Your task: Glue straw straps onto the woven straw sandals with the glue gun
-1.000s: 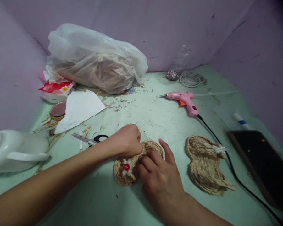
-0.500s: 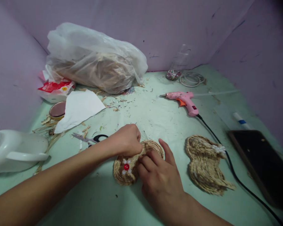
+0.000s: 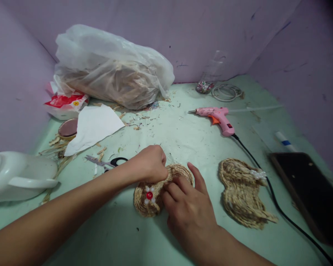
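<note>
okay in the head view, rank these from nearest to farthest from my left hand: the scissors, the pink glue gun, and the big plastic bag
From the left hand:
1. Scissors, just to its left on the table.
2. Plastic bag, at the back left against the wall.
3. Pink glue gun, off to the right and back.
The bag and glue gun are fairly close to call.

We count two hands at work on the green table [image 3: 183, 140]: a left hand [image 3: 150, 164] and a right hand [image 3: 190, 210]. Two woven straw pieces lie there, one under the hands [image 3: 147, 197] and a second [image 3: 240, 194] to its right. We see one pink glue gun [image 3: 218, 117], one pair of scissors [image 3: 107, 162], one clear plastic bag [image 3: 111, 70], one white sheet of paper [image 3: 93, 127], one white kettle [image 3: 19, 177], one red-and-white packet [image 3: 66, 105] and one dark tablet [image 3: 308, 192].
</note>
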Demonstrator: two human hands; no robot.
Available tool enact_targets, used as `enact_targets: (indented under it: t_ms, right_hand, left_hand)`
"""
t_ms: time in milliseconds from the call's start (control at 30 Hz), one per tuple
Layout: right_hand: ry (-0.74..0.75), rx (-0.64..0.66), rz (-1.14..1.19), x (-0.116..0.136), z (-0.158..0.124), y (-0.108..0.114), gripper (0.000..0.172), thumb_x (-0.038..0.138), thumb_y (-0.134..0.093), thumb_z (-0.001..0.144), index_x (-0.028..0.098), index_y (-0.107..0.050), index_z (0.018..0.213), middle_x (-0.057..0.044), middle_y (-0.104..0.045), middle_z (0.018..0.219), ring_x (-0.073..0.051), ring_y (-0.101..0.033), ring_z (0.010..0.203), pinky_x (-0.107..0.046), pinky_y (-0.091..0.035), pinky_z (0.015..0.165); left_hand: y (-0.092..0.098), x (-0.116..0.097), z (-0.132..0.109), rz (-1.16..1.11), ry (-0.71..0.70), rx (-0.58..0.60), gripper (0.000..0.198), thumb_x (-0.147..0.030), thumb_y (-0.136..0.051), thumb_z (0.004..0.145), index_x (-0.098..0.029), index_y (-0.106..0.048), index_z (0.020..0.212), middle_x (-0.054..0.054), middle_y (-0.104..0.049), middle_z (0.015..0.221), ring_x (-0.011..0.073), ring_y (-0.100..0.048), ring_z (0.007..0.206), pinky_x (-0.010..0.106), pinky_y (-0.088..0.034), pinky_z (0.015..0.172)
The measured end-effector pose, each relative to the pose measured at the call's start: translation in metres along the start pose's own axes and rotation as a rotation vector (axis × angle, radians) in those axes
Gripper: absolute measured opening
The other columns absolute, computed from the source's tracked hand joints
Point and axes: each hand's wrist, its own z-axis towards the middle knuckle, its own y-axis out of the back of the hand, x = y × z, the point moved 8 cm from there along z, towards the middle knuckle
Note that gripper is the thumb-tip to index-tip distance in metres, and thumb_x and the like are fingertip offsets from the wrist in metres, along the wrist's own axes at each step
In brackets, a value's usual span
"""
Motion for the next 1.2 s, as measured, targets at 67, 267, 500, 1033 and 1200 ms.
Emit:
enact_targets:
  t_ms: [67, 267, 500, 1033, 1200]
  right_hand:
    - [0.005, 0.006, -0.004, 0.0000, -0.0002, -0.0004, 0.026, 0.002, -0.042, 0.067, 0.022, -0.060, 0.063, 0.002, -0.056, 0.057, -0.016, -0.048, 0.067, -0.041, -0.006, 0.108]
    - [0.004, 0.009, -0.007, -0.0005, 0.0002, -0.0002, 0.024, 0.003, -0.045, 0.067, 0.021, -0.061, 0.064, 0.003, -0.057, 0.057, -0.017, -0.049, 0.068, -0.041, -0.005, 0.108]
    - [-0.004, 0.008, -0.008, 0.0003, 0.0003, -0.0021, 0.026, 0.002, -0.044, 0.064, 0.021, -0.062, 0.066, 0.001, -0.058, 0.059, -0.017, -0.049, 0.069, -0.041, -0.005, 0.108]
    - [-0.015, 0.012, 0.017, -0.0003, -0.0015, -0.0029, 0.025, 0.002, -0.045, 0.068, 0.022, -0.061, 0.068, 0.003, -0.061, 0.062, -0.017, -0.051, 0.071, -0.039, -0.004, 0.108]
    - [-0.007, 0.014, -0.010, 0.0016, -0.0010, -0.0029, 0.024, 0.003, -0.046, 0.068, 0.021, -0.061, 0.067, 0.002, -0.061, 0.061, -0.017, -0.051, 0.071, -0.039, -0.001, 0.109]
  left_hand:
    - [0.0000, -0.0003, 0.0000, 0.002, -0.001, -0.003, 0.010, -0.009, -0.045, 0.045, -0.015, -0.052, 0.050, -0.001, -0.046, 0.045, 0.0092, -0.039, 0.048, 0.023, -0.025, 0.043]
    - [-0.0001, -0.0009, -0.0007, 0.006, -0.003, -0.010, 0.011, -0.009, -0.044, 0.046, -0.015, -0.053, 0.051, -0.002, -0.046, 0.045, 0.0090, -0.039, 0.046, 0.022, -0.025, 0.042]
    - [0.0023, -0.0018, -0.0020, 0.005, -0.002, -0.029, 0.011, -0.010, -0.044, 0.045, -0.016, -0.052, 0.049, -0.001, -0.047, 0.044, 0.0104, -0.041, 0.046, 0.023, -0.026, 0.041]
    - [0.0017, 0.0000, -0.0011, -0.031, 0.004, -0.044, 0.013, -0.009, -0.042, 0.044, -0.017, -0.051, 0.047, -0.001, -0.047, 0.042, 0.0102, -0.039, 0.042, 0.024, -0.025, 0.040]
    - [0.0023, -0.0005, -0.0022, -0.055, 0.006, -0.048, 0.013, -0.008, -0.042, 0.042, -0.016, -0.051, 0.047, -0.001, -0.047, 0.042, 0.0098, -0.039, 0.042, 0.023, -0.025, 0.040]
